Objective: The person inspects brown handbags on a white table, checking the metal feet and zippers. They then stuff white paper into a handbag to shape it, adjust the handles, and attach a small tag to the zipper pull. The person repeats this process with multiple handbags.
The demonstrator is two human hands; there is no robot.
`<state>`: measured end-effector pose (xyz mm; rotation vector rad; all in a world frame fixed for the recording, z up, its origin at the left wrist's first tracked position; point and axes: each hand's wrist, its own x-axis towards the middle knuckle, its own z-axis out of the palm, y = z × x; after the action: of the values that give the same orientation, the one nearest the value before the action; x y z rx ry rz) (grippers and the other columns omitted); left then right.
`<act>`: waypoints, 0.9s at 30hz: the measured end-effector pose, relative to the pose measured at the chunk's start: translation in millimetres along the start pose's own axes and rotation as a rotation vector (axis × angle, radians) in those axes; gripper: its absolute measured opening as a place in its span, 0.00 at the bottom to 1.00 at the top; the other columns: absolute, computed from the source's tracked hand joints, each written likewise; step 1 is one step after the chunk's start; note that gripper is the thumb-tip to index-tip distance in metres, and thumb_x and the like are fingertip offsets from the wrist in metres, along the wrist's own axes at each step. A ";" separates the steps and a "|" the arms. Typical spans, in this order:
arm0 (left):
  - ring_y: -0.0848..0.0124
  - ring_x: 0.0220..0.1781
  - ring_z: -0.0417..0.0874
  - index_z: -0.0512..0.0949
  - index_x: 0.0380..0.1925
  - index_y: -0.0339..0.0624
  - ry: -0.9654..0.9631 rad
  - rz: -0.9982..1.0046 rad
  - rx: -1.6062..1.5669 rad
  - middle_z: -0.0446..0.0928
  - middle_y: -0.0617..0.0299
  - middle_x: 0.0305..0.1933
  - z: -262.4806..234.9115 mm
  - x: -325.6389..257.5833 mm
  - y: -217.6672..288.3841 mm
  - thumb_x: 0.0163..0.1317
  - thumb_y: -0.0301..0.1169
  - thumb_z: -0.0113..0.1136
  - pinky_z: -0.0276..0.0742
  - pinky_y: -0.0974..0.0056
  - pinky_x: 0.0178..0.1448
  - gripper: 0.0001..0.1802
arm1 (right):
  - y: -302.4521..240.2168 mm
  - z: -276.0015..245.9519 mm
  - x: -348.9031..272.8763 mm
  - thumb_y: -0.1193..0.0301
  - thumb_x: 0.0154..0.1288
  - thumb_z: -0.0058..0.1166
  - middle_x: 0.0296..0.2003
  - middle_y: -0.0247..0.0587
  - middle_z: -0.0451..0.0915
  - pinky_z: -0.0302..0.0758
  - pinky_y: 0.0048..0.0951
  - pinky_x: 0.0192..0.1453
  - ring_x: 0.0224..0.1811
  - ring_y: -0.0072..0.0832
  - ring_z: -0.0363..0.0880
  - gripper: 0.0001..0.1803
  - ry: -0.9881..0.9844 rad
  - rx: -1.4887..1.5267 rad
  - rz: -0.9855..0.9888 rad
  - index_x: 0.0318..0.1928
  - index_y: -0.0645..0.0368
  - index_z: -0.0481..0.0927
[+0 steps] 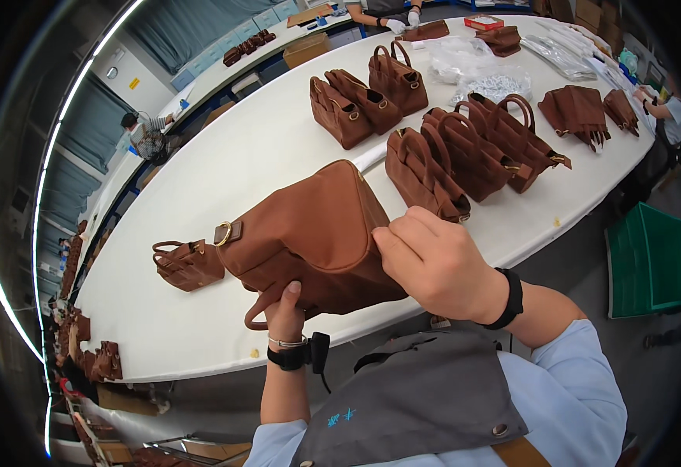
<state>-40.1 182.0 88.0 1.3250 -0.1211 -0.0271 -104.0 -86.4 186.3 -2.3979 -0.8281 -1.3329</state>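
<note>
A large brown handbag (309, 214) lies tilted on its side in front of me, with a flat end panel facing up. One tab with a gold ring (225, 233) shows at its left corner. My left hand (284, 313) is closed on the handbag near its handle (258, 310), thumb up against the brown side. Against the bag's right edge, my right hand (434, 261) is closed with the fingers curled. Whatever is between those fingers, if anything, is hidden.
A small brown handbag (189, 266) stands to the left on the white table (161, 327). Several more handbags (465, 152) stand beyond my right hand. Clear plastic bags (484, 74) lie farther back. A co-worker's gloved hands (403, 23) are at the far edge; a green bin (648, 261) stands right.
</note>
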 end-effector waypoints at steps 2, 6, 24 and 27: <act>0.56 0.64 0.72 0.62 0.64 0.33 -0.024 -0.020 -0.065 0.69 0.52 0.63 2.3 2.0 0.0 0.54 0.38 0.67 0.69 0.52 0.68 0.40 | 3.3 4.1 1.9 0.79 0.51 0.55 0.25 0.42 0.74 0.73 0.28 0.28 0.28 0.30 0.74 0.11 0.027 0.229 0.134 0.37 0.70 0.80; 0.55 0.64 0.72 0.63 0.64 0.36 -0.090 -0.100 -0.221 0.69 0.52 0.63 -5.6 11.2 -8.7 0.55 0.37 0.65 0.70 0.49 0.68 0.38 | 20.1 -4.3 15.7 0.76 0.67 0.53 0.27 0.37 0.81 0.71 0.20 0.25 0.23 0.15 0.74 0.07 -0.200 1.476 1.056 0.37 0.65 0.83; 0.56 0.65 0.73 0.64 0.65 0.39 -0.137 -0.180 -0.292 0.70 0.54 0.63 -8.6 28.7 -28.9 0.54 0.36 0.68 0.70 0.50 0.69 0.39 | 50.1 39.8 10.7 0.77 0.54 0.63 0.28 0.40 0.77 0.78 0.32 0.31 0.30 0.35 0.79 0.08 0.149 0.080 0.180 0.35 0.64 0.80; 0.55 0.65 0.72 0.64 0.65 0.38 -0.115 -0.210 -0.262 0.70 0.54 0.64 -17.0 28.4 -32.4 0.54 0.36 0.67 0.71 0.49 0.68 0.38 | 48.9 37.9 10.6 0.77 0.55 0.60 0.29 0.41 0.77 0.78 0.33 0.32 0.32 0.36 0.78 0.10 0.085 0.056 0.145 0.39 0.67 0.80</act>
<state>-8.5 188.0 54.7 1.0691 -0.0723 -0.2884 -44.3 -103.1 176.6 -2.2936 -0.6463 -1.3267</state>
